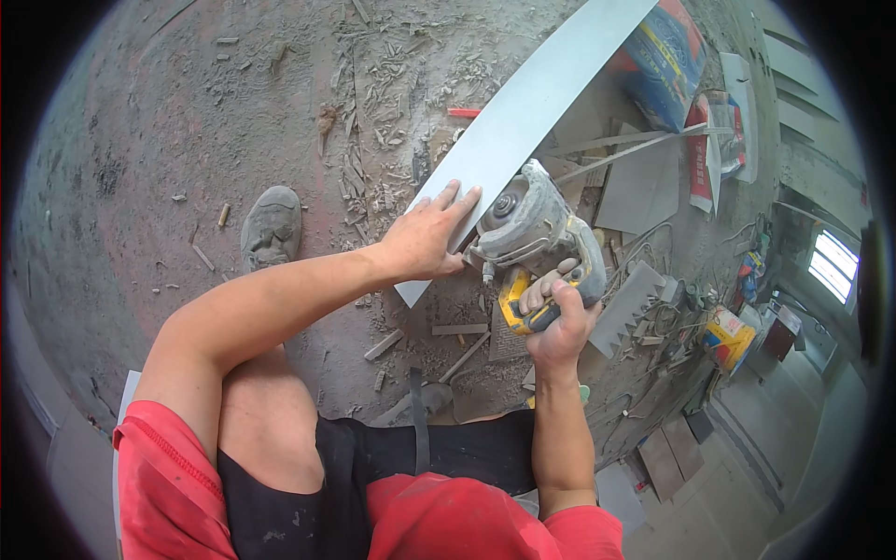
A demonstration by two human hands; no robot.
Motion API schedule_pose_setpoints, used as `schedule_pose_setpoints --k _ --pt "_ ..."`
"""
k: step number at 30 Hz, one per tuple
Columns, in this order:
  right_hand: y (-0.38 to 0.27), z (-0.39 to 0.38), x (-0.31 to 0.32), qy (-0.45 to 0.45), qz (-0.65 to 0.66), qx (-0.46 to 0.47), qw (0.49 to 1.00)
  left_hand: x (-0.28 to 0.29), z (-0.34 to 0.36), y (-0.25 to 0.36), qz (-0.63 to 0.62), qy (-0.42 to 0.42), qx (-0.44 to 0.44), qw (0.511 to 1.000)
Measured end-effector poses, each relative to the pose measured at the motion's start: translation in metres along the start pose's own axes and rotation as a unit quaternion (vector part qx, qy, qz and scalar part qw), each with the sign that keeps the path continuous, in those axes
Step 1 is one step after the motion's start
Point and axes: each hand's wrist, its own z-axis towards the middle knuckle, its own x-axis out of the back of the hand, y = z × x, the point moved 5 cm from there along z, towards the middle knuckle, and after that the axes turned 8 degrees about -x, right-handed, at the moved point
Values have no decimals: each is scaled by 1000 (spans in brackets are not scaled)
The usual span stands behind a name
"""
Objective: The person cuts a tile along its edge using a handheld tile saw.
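Note:
A long white tile strip [532, 103] runs from the top of the view down toward my knees. My left hand [425, 238] lies across its near end, fingers over the top face and thumb by the right edge, holding it. In my right hand [558, 313] is the yellow-and-black rear handle of a dusty handheld tile saw [532, 229], my fingers wrapped round it. Its grey guard sits against the strip's right edge, just right of my left hand. Whether the blade touches the tile is hidden by the guard.
Offcuts and grey rubble cover the dusty floor [168, 121]. On the right lie a notched trowel [627, 308], a blue-and-red bag [665, 65], grey tile pieces [644, 187] and a yellow bucket [728, 341]. A red stick [464, 112] is beside the strip. My shoe [272, 229] stands left.

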Motion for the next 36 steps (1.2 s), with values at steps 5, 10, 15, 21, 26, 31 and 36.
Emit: schedule_pose_setpoints --k 5,10,15,21,26,31,36 --pt "1 -5 0 -7 -3 -2 1000 -1 0 0 2 0 -1 1000" --pt "4 -5 1 -8 -5 -6 1000 -4 1 -2 2 3 0 1000" --pt "2 -4 0 -13 3 -1 1000 -2 2 -2 -1 0 -1 1000" --pt "-19 13 -7 -27 3 22 999 7 1 3 -10 11 -4 1000" --pt "-63 49 -3 1 -1 85 996 8 4 7 -40 17 -26 999" --pt "-86 44 18 12 114 82 990 8 -16 -2 -19 89 -85 992" --pt "-81 14 52 61 125 67 988 5 -48 -10 -42 52 8 998"
